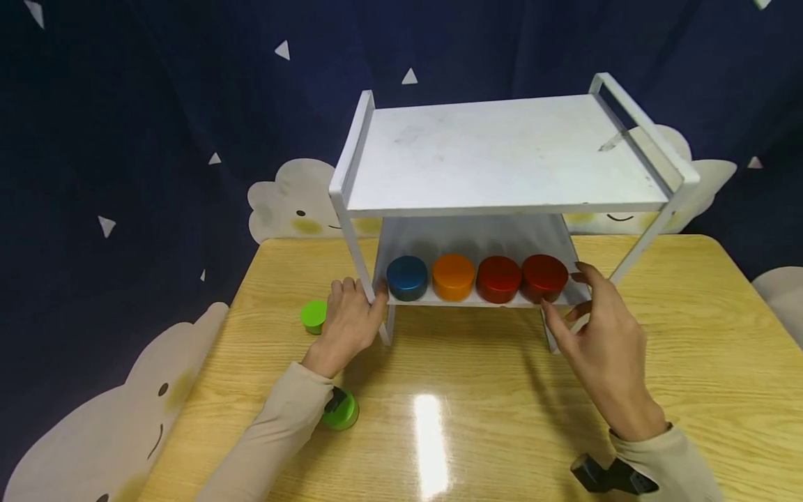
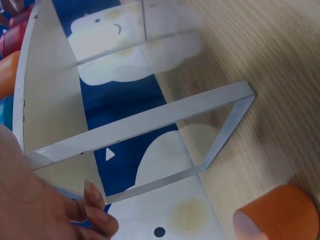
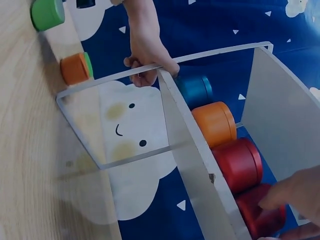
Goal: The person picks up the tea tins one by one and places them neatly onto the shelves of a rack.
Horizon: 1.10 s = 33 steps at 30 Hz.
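A white two-tier rack (image 1: 502,157) stands on the wooden table. On its lower shelf, side by side, sit a blue canister (image 1: 407,279), an orange canister (image 1: 453,279) and two red ones. My right hand (image 1: 605,341) holds the rightmost red canister (image 1: 544,277) at the row's right end, thumb at its front and fingers at its far side. The other red canister (image 3: 237,165) stands right beside it. At the opposite end, my left hand (image 1: 351,317) grips the rack's left side by the lower shelf, its thumb near the blue canister.
Left of the rack, an orange canister with a green lid (image 3: 75,68) stands on the table. Nearer, a green canister (image 1: 343,413) is partly covered by the left forearm. A dark blue curtain (image 1: 157,104) with clouds and triangles hangs behind the table.
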### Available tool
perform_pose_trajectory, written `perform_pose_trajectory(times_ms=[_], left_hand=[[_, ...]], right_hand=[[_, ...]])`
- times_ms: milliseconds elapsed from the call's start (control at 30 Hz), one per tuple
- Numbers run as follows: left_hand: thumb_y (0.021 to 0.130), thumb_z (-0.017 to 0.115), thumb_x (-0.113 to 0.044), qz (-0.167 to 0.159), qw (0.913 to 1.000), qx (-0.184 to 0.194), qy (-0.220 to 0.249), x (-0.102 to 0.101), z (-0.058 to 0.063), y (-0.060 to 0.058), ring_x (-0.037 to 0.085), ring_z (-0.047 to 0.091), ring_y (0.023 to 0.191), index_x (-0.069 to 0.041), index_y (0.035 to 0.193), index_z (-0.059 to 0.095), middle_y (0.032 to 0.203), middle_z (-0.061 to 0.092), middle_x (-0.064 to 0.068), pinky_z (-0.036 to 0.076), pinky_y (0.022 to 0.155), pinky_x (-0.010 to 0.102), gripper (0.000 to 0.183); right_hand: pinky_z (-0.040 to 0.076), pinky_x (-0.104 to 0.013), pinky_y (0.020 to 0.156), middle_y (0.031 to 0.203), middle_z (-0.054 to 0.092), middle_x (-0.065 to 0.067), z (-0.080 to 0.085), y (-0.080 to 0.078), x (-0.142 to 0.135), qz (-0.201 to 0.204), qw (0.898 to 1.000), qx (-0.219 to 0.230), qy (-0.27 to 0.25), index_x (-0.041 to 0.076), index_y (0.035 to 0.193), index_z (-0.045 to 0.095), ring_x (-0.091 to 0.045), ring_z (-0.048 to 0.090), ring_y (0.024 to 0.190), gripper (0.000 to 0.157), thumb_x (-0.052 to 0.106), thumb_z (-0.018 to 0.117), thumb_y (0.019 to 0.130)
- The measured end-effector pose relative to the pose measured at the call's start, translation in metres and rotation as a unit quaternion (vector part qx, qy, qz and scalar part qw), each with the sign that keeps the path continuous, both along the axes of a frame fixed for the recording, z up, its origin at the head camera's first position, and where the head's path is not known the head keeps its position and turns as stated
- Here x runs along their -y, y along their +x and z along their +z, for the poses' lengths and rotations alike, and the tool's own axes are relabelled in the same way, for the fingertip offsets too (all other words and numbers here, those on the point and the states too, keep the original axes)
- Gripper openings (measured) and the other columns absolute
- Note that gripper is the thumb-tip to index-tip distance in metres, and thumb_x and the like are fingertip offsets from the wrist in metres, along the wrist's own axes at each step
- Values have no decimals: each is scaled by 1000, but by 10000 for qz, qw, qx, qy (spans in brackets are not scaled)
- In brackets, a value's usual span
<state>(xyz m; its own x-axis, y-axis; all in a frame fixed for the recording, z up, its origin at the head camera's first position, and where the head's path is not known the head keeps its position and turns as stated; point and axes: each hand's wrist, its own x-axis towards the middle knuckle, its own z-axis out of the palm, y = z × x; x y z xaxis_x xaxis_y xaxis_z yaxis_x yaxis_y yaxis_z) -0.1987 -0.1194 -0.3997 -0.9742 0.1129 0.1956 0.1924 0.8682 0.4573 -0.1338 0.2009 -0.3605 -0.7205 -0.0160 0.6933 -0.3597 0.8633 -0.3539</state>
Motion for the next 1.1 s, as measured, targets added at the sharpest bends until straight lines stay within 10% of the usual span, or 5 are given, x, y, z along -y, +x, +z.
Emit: perform_pose_trajectory(times_ms=[233, 533, 833, 1100], left_hand=[[101, 31, -38, 37, 10000, 35, 38, 1, 0, 0, 33, 36, 74, -8, 72, 48, 74, 42, 13, 30, 65, 37, 45], [102, 30, -38, -64, 10000, -14, 29, 0, 0, 0, 34, 36, 75, -8, 73, 47, 73, 42, 14, 30, 65, 38, 45], [101, 30, -38, -77, 10000, 21, 60, 0, -1, 0, 33, 35, 75, -8, 74, 48, 75, 42, 14, 30, 64, 37, 45], [101, 33, -38, -39, 9999, 28, 124, 0, -2, 0, 33, 35, 74, -8, 73, 48, 75, 42, 14, 30, 64, 37, 44]], right_hand=[[34, -33, 35, 137, 50, -18, 1, -7, 1, 468, 9926, -38, 1122, 12, 133, 58, -20, 54, 46, 62, 57, 34, 98], [38, -40, 36, 132, 56, -18, 0, -7, -3, 439, 9919, -358, 1137, 13, 126, 66, -31, 58, 48, 38, 37, 54, 98], [42, -33, 40, 124, 61, -17, 0, -7, -1, 461, 9951, -745, 459, 9, 119, 68, -22, 57, 47, 49, 46, 44, 100], [35, -3, 61, 71, 65, -17, -4, -2, -19, 5, 9838, -1430, -1081, -9, 85, 64, 8, 48, 61, 32, 23, 65, 85]])
